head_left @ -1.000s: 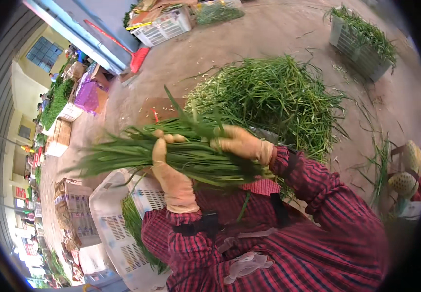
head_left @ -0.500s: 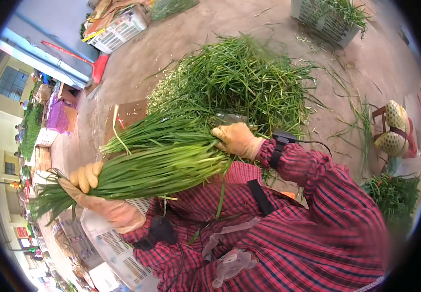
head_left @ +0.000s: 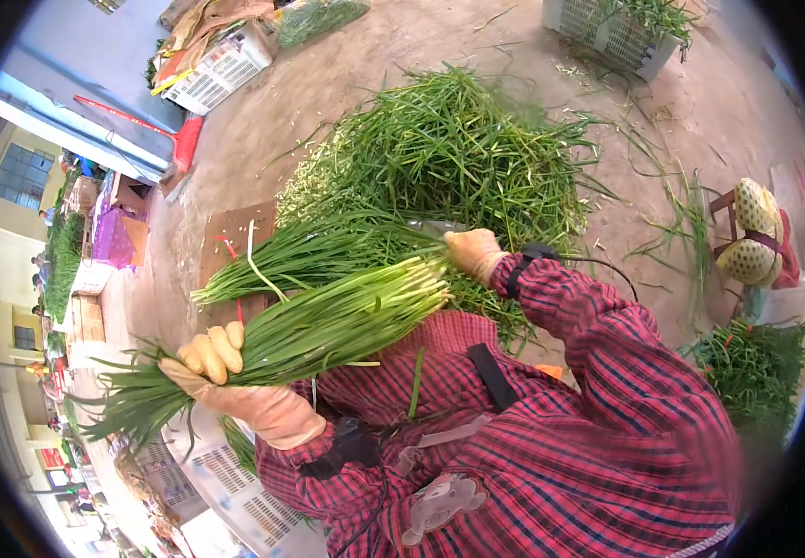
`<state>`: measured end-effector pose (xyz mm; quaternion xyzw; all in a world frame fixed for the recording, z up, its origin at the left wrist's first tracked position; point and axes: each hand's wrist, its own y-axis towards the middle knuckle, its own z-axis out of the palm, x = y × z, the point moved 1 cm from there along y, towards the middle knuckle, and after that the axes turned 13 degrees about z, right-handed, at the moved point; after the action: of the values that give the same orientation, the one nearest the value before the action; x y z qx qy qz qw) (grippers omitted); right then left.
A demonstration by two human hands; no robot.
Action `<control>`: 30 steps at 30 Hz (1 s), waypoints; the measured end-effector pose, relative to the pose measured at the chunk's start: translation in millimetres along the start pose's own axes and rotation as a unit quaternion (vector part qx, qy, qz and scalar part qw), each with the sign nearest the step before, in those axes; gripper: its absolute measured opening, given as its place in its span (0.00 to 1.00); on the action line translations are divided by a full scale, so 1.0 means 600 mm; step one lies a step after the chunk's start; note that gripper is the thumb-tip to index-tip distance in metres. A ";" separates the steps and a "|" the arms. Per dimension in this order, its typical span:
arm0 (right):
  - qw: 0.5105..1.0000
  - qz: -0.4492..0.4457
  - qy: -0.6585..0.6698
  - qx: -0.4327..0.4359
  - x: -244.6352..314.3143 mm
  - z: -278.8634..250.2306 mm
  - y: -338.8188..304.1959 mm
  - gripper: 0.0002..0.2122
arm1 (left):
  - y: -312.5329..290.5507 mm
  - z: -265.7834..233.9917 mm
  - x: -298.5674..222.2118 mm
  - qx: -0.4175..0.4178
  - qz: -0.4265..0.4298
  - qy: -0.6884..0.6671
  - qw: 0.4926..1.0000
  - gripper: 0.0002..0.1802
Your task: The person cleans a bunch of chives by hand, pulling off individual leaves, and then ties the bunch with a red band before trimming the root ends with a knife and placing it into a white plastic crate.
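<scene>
My left hand (head_left: 244, 386), in a pale glove, is wrapped round the leafy part of a thick bunch of garlic chives (head_left: 328, 325), lifted over my lap. Its pale stem ends point right and its leaf tips hang loose past my wrist. My gloved right hand (head_left: 475, 254) is closed just beyond those stem ends; what its fingers hold is hidden. Behind the held bunch lies another bunch of chives (head_left: 314, 246), partly covered by it. A pale strip (head_left: 261, 265) and a red tie show beside that bunch.
A large heap of loose green leaves (head_left: 458, 149) covers the floor ahead. White crates stand at far left (head_left: 221, 70), far right (head_left: 607, 37) and by my left knee (head_left: 235, 474). A cushioned stool (head_left: 751, 232) and more greens (head_left: 751, 367) are at right.
My left hand and the bunch have shifted right, and the stem ends now show clearly. My right hand has moved slightly right and away from the stems.
</scene>
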<state>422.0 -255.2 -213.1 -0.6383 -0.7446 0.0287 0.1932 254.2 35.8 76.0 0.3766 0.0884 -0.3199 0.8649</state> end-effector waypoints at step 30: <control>0.714 -0.333 0.603 0.125 0.159 -0.189 -0.146 0.16 | 0.008 -0.071 -0.053 -0.219 -0.026 0.422 0.879 0.29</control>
<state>366.0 -203.0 -58.8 -0.2011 -0.6244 -0.3358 0.6760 236.3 84.1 61.5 0.2745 0.5230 -0.1257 0.7971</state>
